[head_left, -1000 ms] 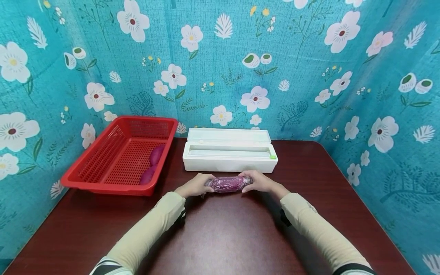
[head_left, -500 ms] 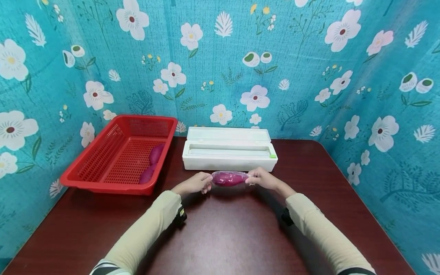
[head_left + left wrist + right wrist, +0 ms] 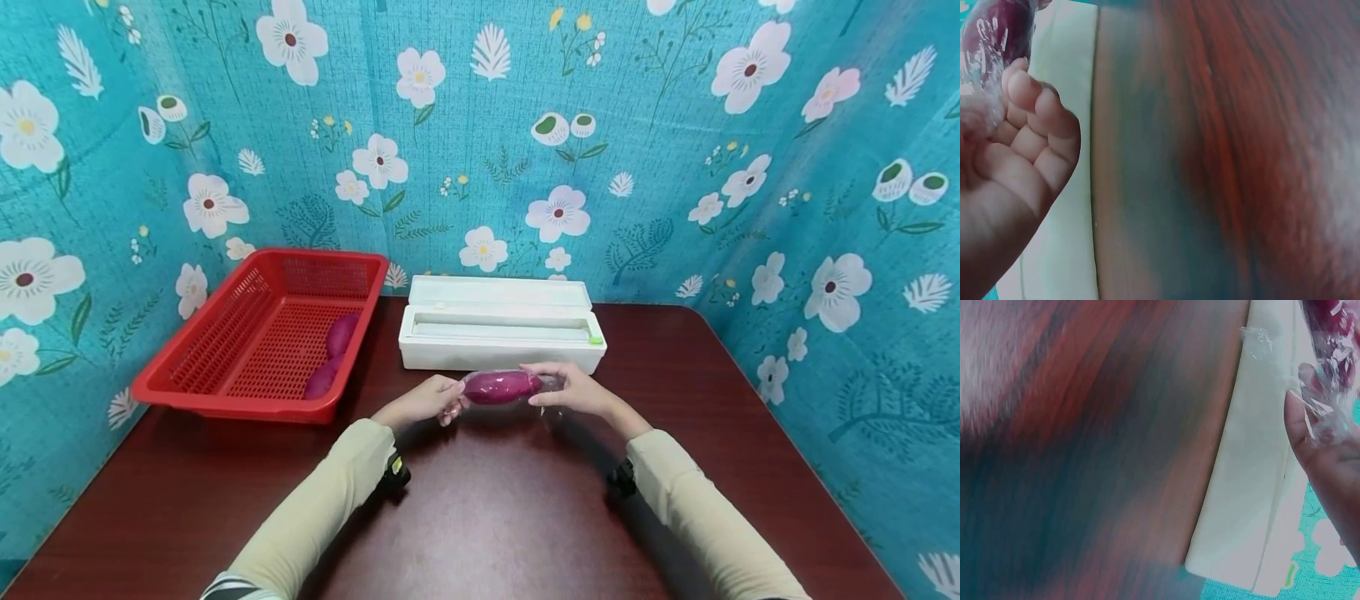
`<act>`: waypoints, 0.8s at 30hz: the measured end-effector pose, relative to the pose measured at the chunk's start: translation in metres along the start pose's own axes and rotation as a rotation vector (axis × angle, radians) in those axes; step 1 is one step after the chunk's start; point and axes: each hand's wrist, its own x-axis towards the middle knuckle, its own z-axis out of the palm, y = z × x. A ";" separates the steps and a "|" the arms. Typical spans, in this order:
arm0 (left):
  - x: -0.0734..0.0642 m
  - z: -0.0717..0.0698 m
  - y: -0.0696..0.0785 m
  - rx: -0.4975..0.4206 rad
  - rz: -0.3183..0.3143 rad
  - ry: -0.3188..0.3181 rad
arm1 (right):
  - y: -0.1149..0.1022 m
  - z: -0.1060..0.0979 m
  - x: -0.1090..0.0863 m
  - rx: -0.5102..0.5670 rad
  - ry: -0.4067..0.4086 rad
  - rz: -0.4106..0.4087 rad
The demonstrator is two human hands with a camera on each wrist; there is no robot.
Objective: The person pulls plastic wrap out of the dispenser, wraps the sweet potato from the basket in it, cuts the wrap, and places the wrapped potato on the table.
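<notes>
A purple sweet potato (image 3: 498, 387) in clear plastic wrap is held level between both hands, just in front of a white cling film box. My left hand (image 3: 426, 398) pinches its left end; in the left wrist view bunched film (image 3: 982, 112) lies in the palm under curled fingers. At the other end my right hand (image 3: 573, 390) has its fingers over the top and the thumb below. Loose crinkled film (image 3: 1332, 415) sticks out inside that hand in the right wrist view.
The white cling film box (image 3: 502, 358) stands at the back with its lid raised and the roll showing. To the left is a red plastic basket (image 3: 247, 406) with two more purple sweet potatoes (image 3: 341, 336) inside. A flowered blue curtain hangs behind the dark table (image 3: 495, 517).
The wrapped sweet potato has been lifted slightly and turned, its surface now smoother. The left hand shifted to a pinch on the end; the right hand's fingers pinched the film end, then spread around the tip.
</notes>
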 end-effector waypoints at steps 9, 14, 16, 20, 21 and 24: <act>0.003 0.004 0.002 -0.086 0.004 0.046 | -0.004 0.005 -0.004 0.012 0.128 0.007; 0.004 0.007 0.003 -0.123 -0.013 0.131 | 0.000 0.004 -0.007 0.018 0.143 -0.004; 0.004 0.008 0.002 -0.132 -0.014 0.169 | 0.002 0.003 -0.009 0.028 0.168 0.004; 0.005 0.008 0.001 -0.123 -0.004 0.243 | 0.008 -0.004 -0.014 0.019 0.247 -0.003; 0.005 0.007 0.000 -0.126 -0.006 0.258 | 0.012 -0.007 -0.015 0.017 0.268 -0.008; 0.003 0.006 0.000 -0.112 -0.003 0.289 | 0.023 -0.019 -0.020 0.013 0.349 -0.024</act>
